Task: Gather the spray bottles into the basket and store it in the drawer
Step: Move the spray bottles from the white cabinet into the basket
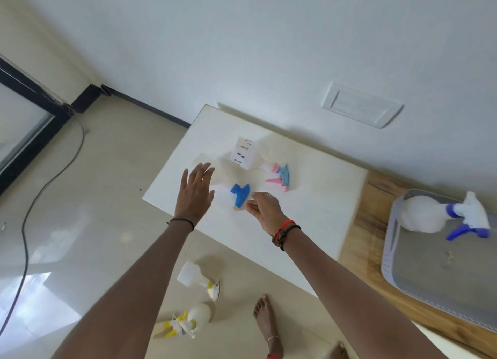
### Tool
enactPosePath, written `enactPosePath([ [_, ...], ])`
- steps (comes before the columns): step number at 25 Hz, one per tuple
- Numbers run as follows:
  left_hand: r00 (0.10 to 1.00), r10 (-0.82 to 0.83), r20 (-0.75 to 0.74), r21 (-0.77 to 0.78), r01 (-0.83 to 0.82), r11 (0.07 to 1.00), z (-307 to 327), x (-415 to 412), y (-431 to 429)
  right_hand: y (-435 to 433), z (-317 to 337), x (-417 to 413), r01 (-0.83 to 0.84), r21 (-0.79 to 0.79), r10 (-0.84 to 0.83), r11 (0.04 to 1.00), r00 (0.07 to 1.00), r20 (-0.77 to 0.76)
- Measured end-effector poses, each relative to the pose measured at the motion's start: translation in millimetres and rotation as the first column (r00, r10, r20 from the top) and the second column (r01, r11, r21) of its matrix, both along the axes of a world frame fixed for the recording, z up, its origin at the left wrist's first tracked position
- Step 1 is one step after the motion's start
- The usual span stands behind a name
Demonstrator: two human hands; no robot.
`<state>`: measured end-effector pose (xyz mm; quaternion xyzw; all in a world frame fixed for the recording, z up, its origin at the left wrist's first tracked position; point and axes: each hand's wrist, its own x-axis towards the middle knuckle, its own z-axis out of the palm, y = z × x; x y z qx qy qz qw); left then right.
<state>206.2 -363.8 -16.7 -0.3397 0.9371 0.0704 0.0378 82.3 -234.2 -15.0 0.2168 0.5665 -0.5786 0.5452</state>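
Purple-trigger bottle (pixel 422 215) in basket (pixel 387 264) — blue-trigger bottle (pixel 240 194), pink-trigger bottle (pixel 279 176), floor bottles (pixel 193 276) not gathered, drawer step pending. Left hand (pixel 195 189) spread, empty; right hand (pixel 265 211) half-curled at blue-trigger bottle — grip unclear.

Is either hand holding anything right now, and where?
Left hand holds nothing. Right hand has thumb and finger at the blue spray head; whether they pinch it cannot be told.

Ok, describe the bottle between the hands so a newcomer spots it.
On the white table by the wall lie two spray bottles. The nearer bottle lies towards the front edge, between the left hand and right hand. Its trigger head is solid blue; the patterned bottle behind has a pink and pale-blue one.
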Motion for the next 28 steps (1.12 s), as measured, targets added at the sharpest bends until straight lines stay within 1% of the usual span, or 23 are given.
enactPosePath([
  [5,0.973,-0.135,0.185,-0.045,0.146,0.988,-20,-4,-52,-56,-24,21,0.062,-0.073,-0.052,0.995,0.99,0.133],
  [7,0.95,-0.175,0.258,-0.062,0.197,0.978,-28,-10,-64,-70,-32,26,0.01,-0.044,-0.004,0.999,0.991,0.132],
  [9,0.925,-0.213,0.315,-0.075,0.248,0.966,-36,-15,-74,-81,-42,27,0.012,0.003,-0.012,1.0,0.989,0.147],
  [10,0.912,-0.23,0.339,-0.081,0.272,0.959,-40,-16,-76,-85,-48,26,0.001,-0.002,0.0,1.0,0.989,0.148],
  [12,0.898,-0.25,0.361,-0.088,0.3,0.95,-48,-17,-75,-89,-54,28,-0.102,-0.02,0.103,0.995,0.984,0.147],
  [13,0.906,-0.247,0.344,-0.091,0.294,0.952,-52,-18,-73,-89,-57,29,-0.149,-0.025,0.151,0.988,0.98,0.127],
  [16,0.949,-0.195,0.248,-0.108,0.227,0.968,-60,-19,-67,-90,-60,35,-0.134,-0.026,0.136,0.991,0.978,0.155],
  [18,0.968,-0.159,0.192,-0.084,0.177,0.981,-61,-16,-63,-88,-57,41,-0.176,-0.013,0.176,0.984,0.973,0.147],
  [19,0.979,-0.134,0.151,-0.045,0.142,0.989,-60,-12,-60,-85,-56,43,-0.186,-0.008,0.186,0.983,0.975,0.125],
  [21,0.998,-0.045,0.039,0.081,0.041,0.996,-58,-2,-51,-79,-52,45,-0.161,-0.002,0.161,0.987,0.981,0.108],
  [24,0.984,0.14,-0.111,0.273,-0.105,0.956,-52,13,-26,-64,-47,49,-0.158,-0.018,0.159,0.987,0.984,0.087],
  [26,0.962,0.214,-0.168,0.361,-0.142,0.922,-48,21,-5,-52,-44,52,-0.171,-0.021,0.172,0.985,0.982,0.072],
  [28,0.947,0.248,-0.206,0.4,-0.15,0.904,-42,25,16,-36,-37,52,-0.182,-0.031,0.184,0.983,0.981,0.054],
])
